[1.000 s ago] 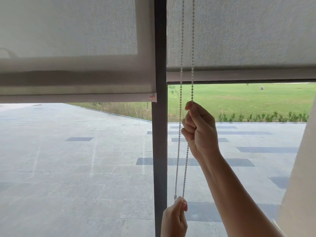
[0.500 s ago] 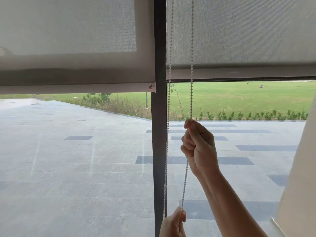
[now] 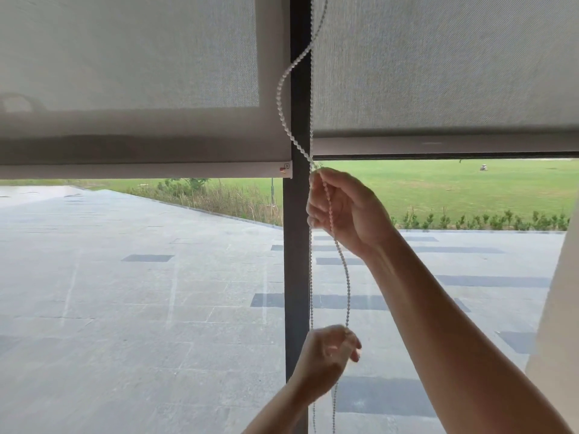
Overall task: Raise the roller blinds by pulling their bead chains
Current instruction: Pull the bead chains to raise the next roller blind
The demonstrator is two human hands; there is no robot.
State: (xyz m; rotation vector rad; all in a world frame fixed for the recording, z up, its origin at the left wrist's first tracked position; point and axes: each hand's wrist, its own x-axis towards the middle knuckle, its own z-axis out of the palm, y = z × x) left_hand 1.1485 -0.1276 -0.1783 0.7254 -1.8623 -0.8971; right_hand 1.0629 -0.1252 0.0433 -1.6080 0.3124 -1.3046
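Chain (image 3: 344,277) runs through your right hand (image 3: 347,211), closed on it; below, your left hand (image 3: 329,355) pinches it. Blind (image 3: 141,73) tag (image 3: 285,168) unreadable.

We only get one view, a wide head cam sitting close to the window frame (image 3: 296,277), facing straight out and slightly up at the blinds (image 3: 438,73), paving (image 3: 125,308) beyond.

Indoors: roller blinds (image 3: 438,64) over glazing (image 3: 125,277).
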